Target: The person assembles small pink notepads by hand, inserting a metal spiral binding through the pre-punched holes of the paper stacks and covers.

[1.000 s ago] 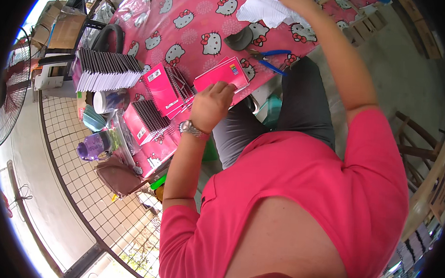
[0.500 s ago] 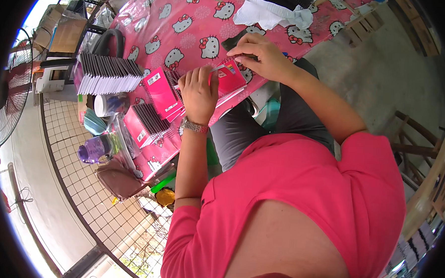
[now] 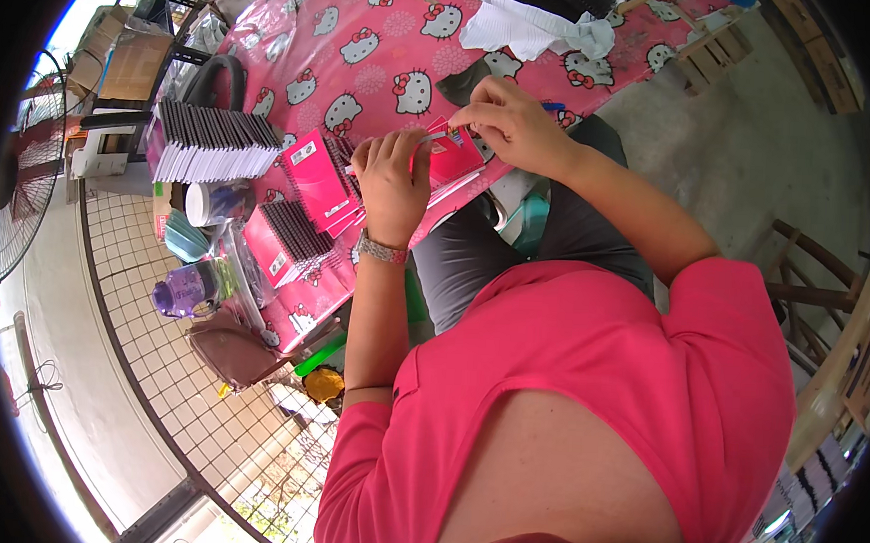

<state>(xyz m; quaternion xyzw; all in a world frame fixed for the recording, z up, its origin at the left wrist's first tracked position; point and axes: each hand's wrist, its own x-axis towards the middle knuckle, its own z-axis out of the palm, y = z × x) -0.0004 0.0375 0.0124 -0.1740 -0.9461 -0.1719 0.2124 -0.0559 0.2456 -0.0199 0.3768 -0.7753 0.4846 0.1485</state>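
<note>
A pink notebook (image 3: 452, 160) lies at the table's near edge, on top of other pale-edged ones. Across its far edge runs a thin pale strip (image 3: 433, 136), which shows on both sides of my left hand (image 3: 392, 177). That hand is closed, its fingers curled down over the strip. Thumb and fingertips of my right hand (image 3: 509, 129) are pinched together at the strip's right end; what sits between them is too small to make out. Just beyond the right hand lies a dark grey flat piece (image 3: 460, 84).
Left of my hands are pink spiral-bound notebooks (image 3: 311, 174), another stack (image 3: 286, 241) and a tall dark-bound stack (image 3: 215, 145). A white-lidded jar (image 3: 200, 205) and purple bottle (image 3: 184, 292) stand beyond. White cloth (image 3: 533, 28) lies on the far side of the patterned pink tablecloth (image 3: 375, 80).
My right hand has shifted slightly, its fingertips drawing closer to the strip's end. More of the dark grey piece now shows. My left hand is almost where it was.
</note>
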